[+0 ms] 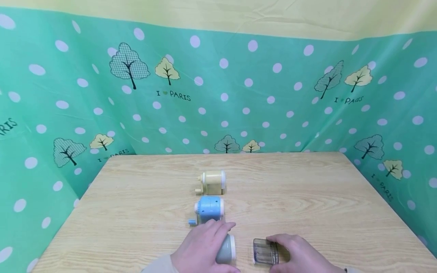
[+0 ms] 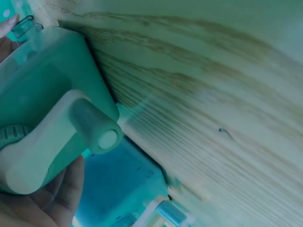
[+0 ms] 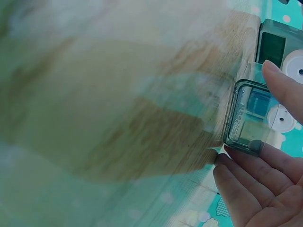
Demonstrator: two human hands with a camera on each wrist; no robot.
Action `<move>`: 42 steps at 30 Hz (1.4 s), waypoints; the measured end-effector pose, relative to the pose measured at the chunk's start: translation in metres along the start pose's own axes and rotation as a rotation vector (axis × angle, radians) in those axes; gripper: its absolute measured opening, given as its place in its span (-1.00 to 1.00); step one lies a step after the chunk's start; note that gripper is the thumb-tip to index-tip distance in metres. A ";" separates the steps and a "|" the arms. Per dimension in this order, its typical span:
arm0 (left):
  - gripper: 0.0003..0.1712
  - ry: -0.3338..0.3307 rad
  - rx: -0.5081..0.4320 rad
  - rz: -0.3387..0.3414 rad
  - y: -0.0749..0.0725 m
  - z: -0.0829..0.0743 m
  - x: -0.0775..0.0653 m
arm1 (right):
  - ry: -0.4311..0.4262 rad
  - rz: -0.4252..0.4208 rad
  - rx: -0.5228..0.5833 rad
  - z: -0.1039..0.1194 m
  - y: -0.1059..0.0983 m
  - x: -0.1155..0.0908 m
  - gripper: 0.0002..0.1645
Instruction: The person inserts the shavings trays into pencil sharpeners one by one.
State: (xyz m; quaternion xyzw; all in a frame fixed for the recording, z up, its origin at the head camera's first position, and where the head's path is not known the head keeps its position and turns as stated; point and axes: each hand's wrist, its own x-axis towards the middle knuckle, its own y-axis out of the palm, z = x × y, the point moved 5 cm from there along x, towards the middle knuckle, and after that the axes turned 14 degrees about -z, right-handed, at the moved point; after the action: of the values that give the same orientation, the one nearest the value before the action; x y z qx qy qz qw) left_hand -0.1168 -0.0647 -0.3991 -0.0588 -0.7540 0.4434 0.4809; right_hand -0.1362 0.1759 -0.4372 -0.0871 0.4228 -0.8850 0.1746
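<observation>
Near the front of the table, my left hand (image 1: 199, 246) grips a grey crank pencil sharpener (image 1: 224, 251) from its left side. The sharpener's crank handle (image 2: 94, 125) sticks out toward the left wrist camera, with fingers curled round the body below it. To the right, my right hand (image 1: 304, 254) pinches a clear, smoke-tinted shavings drawer (image 1: 264, 251) between thumb and fingers. In the right wrist view this see-through drawer (image 3: 244, 116) stands apart from the grey sharpener (image 3: 279, 40), whose dark front opening shows.
A blue crank sharpener (image 1: 209, 207) stands just behind the grey one, close to my left fingers. Farther back is a yellow crank sharpener (image 1: 213, 182). The wooden table (image 1: 307, 189) is bordered by a green dotted curtain (image 1: 235, 76) at the back and sides.
</observation>
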 end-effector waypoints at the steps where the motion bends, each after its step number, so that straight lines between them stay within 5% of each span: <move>1: 0.05 -0.004 0.005 0.007 0.000 0.000 0.000 | -0.002 0.000 0.001 0.000 0.000 0.000 -0.05; 14: -0.04 -0.116 -0.014 0.211 0.003 0.002 0.002 | -0.053 -0.031 -0.032 -0.001 0.001 -0.002 -0.06; 30: -0.39 -0.151 -0.026 0.179 0.006 0.002 0.002 | -0.097 -0.044 -0.050 -0.002 0.001 -0.002 -0.05; 42: -0.44 -0.151 -0.002 0.168 0.007 0.001 0.003 | -0.085 -0.040 -0.080 -0.001 0.001 -0.003 -0.05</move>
State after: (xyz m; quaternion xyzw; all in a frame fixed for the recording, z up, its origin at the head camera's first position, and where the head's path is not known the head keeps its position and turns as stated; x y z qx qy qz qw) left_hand -0.1213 -0.0598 -0.4024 -0.0888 -0.7809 0.4847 0.3840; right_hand -0.1339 0.1769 -0.4383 -0.1397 0.4482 -0.8662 0.1712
